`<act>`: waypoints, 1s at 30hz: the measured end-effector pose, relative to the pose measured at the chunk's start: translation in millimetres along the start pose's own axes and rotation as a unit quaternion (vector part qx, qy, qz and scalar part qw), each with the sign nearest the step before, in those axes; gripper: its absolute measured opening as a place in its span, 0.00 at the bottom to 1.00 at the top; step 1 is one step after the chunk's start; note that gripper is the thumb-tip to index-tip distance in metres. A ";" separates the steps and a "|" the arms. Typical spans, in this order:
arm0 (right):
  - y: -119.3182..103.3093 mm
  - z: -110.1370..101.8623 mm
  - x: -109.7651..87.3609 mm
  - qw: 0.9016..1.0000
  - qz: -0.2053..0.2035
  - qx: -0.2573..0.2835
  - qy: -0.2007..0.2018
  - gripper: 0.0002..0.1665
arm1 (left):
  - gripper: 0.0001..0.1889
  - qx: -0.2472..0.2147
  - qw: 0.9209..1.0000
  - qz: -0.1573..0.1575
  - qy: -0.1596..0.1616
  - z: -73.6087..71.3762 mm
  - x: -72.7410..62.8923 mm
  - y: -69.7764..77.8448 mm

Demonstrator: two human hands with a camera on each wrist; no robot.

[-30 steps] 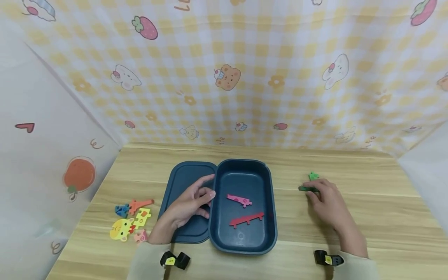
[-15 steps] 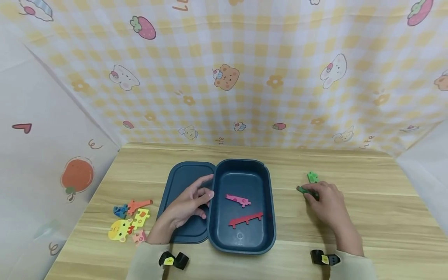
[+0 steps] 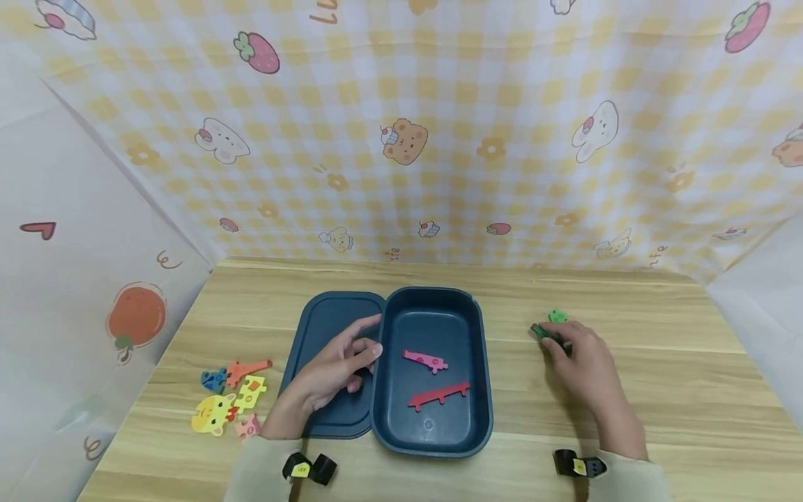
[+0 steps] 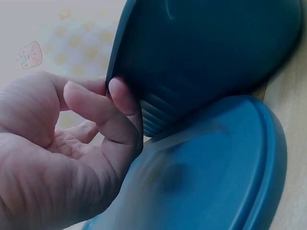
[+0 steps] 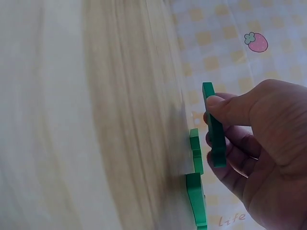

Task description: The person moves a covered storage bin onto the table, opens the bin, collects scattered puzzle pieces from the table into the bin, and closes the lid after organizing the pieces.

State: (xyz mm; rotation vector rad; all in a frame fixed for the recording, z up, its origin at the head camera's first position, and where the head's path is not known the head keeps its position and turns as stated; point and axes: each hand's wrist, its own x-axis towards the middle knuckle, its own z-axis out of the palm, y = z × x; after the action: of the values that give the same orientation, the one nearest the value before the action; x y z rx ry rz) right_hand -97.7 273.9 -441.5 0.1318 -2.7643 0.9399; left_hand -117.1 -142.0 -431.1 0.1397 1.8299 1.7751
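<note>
My left hand (image 3: 339, 362) holds the left rim of a dark blue plastic box (image 3: 433, 321), thumb at the rim and curled fingers against the outer wall (image 4: 192, 52). Two puzzle pieces, one pink (image 3: 425, 360) and one red (image 3: 439, 395), lie inside the box. To the right, my right hand (image 3: 586, 362) pinches a green puzzle piece (image 5: 214, 127) between thumb and fingers, raised off the table in the right wrist view. A light green piece (image 3: 557, 316) lies just beyond that hand. The right wrist view shows another green piece (image 5: 195, 196) on the table near the fingers.
A matching blue lid (image 3: 326, 321) lies flat left of the box, under my left hand. Farther left are several puzzle pieces: blue (image 3: 215, 380), orange (image 3: 247, 371), yellow (image 3: 251, 392), pink (image 3: 248, 426) and a yellow animal head (image 3: 213, 414). A checked cloth (image 3: 458, 188) hangs behind the table.
The green piece in my right hand has turned and come up a little, its far end tilting upward. My left hand keeps its place on the box.
</note>
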 end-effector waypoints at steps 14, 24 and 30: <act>-6.7 -0.8 -1.4 1.000 -0.001 -0.002 -0.014 0.18 | 0.36 -0.003 1.000 0.006 -0.005 -0.8 -1.4 -3.1; -16.2 -3.8 -0.5 0.999 -0.027 -0.015 0.010 0.17 | 0.36 -0.006 1.000 0.009 -0.004 1.4 -0.1 -2.3; -29.2 -6.0 1.2 0.999 -0.041 -0.005 0.009 0.16 | 0.36 -0.010 1.000 0.009 -0.006 0.9 -0.4 -1.2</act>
State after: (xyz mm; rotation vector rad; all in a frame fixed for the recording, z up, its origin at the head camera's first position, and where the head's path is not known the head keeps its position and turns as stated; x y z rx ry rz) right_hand -93.3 254.4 -419.3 0.2328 -2.7241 0.9017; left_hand -115.9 -141.5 -432.0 0.1594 1.8070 1.8020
